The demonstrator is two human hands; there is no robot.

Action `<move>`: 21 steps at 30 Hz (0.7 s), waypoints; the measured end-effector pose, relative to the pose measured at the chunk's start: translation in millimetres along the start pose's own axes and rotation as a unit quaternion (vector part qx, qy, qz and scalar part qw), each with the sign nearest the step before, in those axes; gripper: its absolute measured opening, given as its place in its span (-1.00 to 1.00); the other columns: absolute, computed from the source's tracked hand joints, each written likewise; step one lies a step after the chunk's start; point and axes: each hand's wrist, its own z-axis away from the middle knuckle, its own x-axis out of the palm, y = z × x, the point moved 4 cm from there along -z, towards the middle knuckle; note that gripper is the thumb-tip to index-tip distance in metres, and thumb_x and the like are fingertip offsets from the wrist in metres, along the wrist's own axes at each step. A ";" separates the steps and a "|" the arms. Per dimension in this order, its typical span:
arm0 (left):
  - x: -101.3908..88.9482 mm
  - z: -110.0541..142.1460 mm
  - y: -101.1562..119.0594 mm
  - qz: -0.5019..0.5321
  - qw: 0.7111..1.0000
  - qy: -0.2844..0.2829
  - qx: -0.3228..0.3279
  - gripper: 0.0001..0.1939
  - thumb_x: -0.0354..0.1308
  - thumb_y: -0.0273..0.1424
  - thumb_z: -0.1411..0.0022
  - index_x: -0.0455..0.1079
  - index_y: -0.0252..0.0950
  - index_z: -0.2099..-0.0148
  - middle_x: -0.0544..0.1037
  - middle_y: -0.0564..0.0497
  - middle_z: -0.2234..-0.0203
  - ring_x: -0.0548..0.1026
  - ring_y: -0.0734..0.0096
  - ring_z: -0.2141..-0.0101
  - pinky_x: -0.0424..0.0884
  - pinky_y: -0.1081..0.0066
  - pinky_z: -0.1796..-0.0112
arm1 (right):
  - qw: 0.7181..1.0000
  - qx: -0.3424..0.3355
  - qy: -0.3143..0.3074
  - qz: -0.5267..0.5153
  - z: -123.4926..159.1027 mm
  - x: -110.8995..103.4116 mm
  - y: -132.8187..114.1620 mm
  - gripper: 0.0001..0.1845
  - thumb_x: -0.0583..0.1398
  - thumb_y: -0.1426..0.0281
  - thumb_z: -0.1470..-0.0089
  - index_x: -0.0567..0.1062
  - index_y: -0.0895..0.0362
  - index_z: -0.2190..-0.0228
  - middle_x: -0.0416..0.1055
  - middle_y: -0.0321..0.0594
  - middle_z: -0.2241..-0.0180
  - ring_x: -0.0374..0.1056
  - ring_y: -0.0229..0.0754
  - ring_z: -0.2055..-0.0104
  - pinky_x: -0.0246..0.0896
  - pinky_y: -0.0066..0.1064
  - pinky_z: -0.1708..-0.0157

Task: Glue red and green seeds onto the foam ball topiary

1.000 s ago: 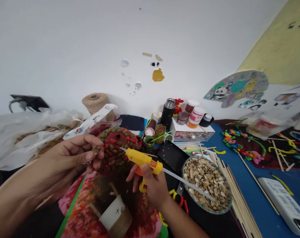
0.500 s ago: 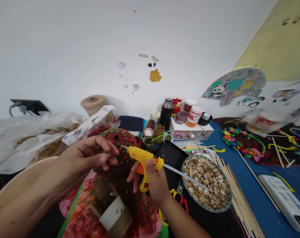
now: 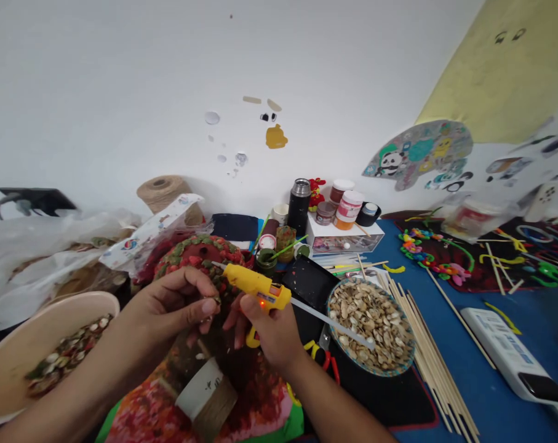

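Note:
My left hand [image 3: 181,304] is closed in a pinch on a small shell [image 3: 217,300], mostly hidden by the fingertips. My right hand [image 3: 267,329] grips a yellow hot glue gun [image 3: 251,282], its nozzle pointing left just above the left fingers. A long translucent glue stick [image 3: 327,319] sticks out of its back, and a small light glows on its side. Behind the hands sits a round piece covered in red and green shells [image 3: 202,251]. Below them, a paper cup wrapped with twine [image 3: 209,394] lies tilted on a red patterned surface.
At right stands a basket of pale shells [image 3: 371,326], beside wooden sticks [image 3: 426,351]. A beige basin [image 3: 6,363] with painted shells is at left. Along the wall are a twine spool [image 3: 163,191], a black thermos [image 3: 299,206] and paint jars [image 3: 349,209].
The view has shifted so most things sit further left, and more of the beige basin shows. My left fingers have come closer together under the nozzle; the glue gun stays in my right hand.

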 end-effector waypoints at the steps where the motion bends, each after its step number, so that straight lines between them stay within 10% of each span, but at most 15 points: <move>1: 4.1 0.9 -0.5 -0.015 1.000 -0.003 0.004 -0.47 0.77 -0.04 0.00 0.58 -0.23 0.27 0.61 0.06 0.52 0.55 0.39 0.52 0.48 0.51 0.52 | 1.000 0.002 0.002 0.002 0.0 0.1 0.9 -0.21 0.47 -0.41 -0.08 0.57 0.09 0.35 0.58 -0.27 0.54 0.35 -0.30 0.66 0.26 -0.51 0.64; 21: 24.4 8.8 -7.8 -0.042 0.998 -0.048 0.014 -0.49 0.68 0.02 -0.14 0.56 -0.21 0.22 0.74 -0.03 0.47 0.70 0.24 0.47 0.59 0.41 0.46 | 0.998 -0.010 0.024 0.058 0.2 -5.5 7.3 -0.23 0.45 -0.43 -0.08 0.59 0.04 0.38 0.47 -0.32 0.56 0.37 -0.18 0.59 0.40 -0.36 0.58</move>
